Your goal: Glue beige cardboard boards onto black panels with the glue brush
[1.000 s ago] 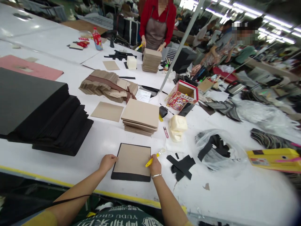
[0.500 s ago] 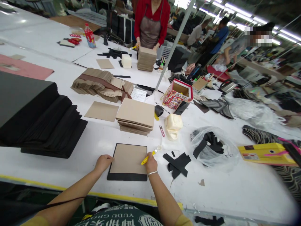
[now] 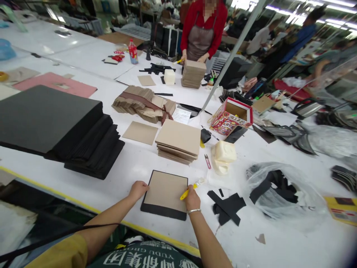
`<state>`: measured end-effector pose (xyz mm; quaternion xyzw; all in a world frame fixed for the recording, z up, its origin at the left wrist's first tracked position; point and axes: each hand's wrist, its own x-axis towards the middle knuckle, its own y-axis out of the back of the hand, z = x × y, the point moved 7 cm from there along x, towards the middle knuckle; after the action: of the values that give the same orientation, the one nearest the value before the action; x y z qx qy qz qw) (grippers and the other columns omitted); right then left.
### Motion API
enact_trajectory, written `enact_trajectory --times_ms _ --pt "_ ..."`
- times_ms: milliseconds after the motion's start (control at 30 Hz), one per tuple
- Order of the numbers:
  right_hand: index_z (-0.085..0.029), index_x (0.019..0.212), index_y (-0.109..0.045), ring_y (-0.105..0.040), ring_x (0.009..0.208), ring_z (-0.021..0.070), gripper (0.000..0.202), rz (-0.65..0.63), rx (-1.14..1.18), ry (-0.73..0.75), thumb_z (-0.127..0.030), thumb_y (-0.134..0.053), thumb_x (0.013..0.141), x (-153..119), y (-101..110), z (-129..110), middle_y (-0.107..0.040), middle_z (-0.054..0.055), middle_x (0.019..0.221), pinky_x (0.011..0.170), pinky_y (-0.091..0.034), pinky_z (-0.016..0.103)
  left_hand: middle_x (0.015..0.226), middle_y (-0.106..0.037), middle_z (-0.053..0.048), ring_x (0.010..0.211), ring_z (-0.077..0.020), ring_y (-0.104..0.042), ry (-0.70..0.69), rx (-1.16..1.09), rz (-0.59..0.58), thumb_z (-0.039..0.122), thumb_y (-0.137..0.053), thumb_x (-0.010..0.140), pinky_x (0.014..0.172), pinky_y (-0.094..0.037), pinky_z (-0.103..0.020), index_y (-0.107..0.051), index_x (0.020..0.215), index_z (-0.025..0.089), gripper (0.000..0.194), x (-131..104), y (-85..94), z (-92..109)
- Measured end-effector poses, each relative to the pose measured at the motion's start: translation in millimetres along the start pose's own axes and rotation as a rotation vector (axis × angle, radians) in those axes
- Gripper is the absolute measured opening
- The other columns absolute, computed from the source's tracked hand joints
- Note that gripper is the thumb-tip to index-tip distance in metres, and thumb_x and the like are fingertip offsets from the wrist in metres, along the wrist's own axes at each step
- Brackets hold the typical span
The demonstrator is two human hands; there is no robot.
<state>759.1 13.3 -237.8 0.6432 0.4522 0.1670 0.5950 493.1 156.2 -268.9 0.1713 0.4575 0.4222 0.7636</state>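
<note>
A beige board [image 3: 167,190] lies on a slightly larger black sheet [image 3: 163,213], whose wider black strip shows along the near side. My left hand [image 3: 138,190] pinches the left edge of the board and sheet. At the right edge, my right hand [image 3: 192,198] is closed around a yellow brush [image 3: 187,192], its bristles pointing away to the right. Behind the board stands a stack of beige boards [image 3: 178,139], with a single beige board [image 3: 140,133] to its left. A large stack of black sheets [image 3: 50,115] sits at the left.
A cream container [image 3: 224,152] and small pink snips [image 3: 208,161] are beyond my right hand. Black strips [image 3: 228,206] and a plastic bag of black scraps [image 3: 279,190] lie to the right. Across the table, a person in red [image 3: 203,29] holds a stack. A slanted pole [image 3: 234,52] rises mid-table.
The view has turned left, so things appear further right. Both hands keep their places at the board's edges, and the brush stays in my right hand.
</note>
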Motion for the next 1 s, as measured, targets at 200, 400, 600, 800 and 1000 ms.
enact_trajectory --times_ms 200,400,600,800,1000 --pt "-0.018 0.097 -0.045 -0.054 0.061 0.0121 0.018 0.005 -0.042 -0.002 -0.013 -0.042 0.081 0 1 -1 -0.059 0.002 0.074 0.049 -0.025 0.022 0.069 -0.068 -0.004 0.066 -0.0161 -0.061 -0.013 0.032 -0.022 0.031 -0.056 0.071 0.057 -0.039 -0.021 -0.067 0.068 0.015 0.019 -4 0.5 2" --pt "-0.017 0.1 -0.044 -0.056 0.064 0.0144 0.02 -0.016 -0.083 -0.01 -0.012 -0.043 0.081 2 0 -2 -0.059 0.005 0.078 0.051 -0.028 0.023 0.068 -0.066 -0.004 0.067 -0.0174 -0.06 -0.09 0.153 -0.049 0.032 -0.054 0.073 0.058 -0.038 -0.023 -0.063 0.065 0.017 0.019 -4 3.5 11" --pt "-0.017 0.1 -0.044 -0.056 0.073 0.0166 0.018 0.043 -0.101 -0.037 -0.012 -0.041 0.083 -1 10 -3 -0.057 0.007 0.084 0.055 -0.031 0.024 0.096 -0.061 -0.009 0.091 -0.0236 -0.057 -0.217 0.3 0.03 0.026 -0.055 0.072 0.076 -0.04 -0.029 -0.06 0.091 0.017 0.022 -11 15.4 31" --pt "-0.016 0.1 -0.044 -0.054 0.075 0.0163 0.017 0.176 0.062 -0.032 -0.014 -0.044 0.082 -29 9 11 -0.054 0.006 0.083 0.063 -0.036 0.024 0.111 -0.054 -0.014 0.094 -0.0205 -0.058 -0.144 0.133 0.099 0.024 -0.056 0.07 0.08 -0.043 -0.027 -0.038 0.122 0.012 0.056 -24 16.3 24" --pt "-0.017 0.096 -0.043 -0.053 0.073 0.0158 0.031 0.171 0.133 -0.065 -0.001 -0.044 0.069 -54 -10 5 -0.053 0.005 0.082 0.064 -0.039 0.024 0.094 -0.064 -0.012 0.079 -0.0214 -0.063 -0.059 0.033 0.015 0.033 -0.056 0.069 0.067 -0.047 -0.027 -0.042 0.118 0.009 0.056 -16 6.8 1"
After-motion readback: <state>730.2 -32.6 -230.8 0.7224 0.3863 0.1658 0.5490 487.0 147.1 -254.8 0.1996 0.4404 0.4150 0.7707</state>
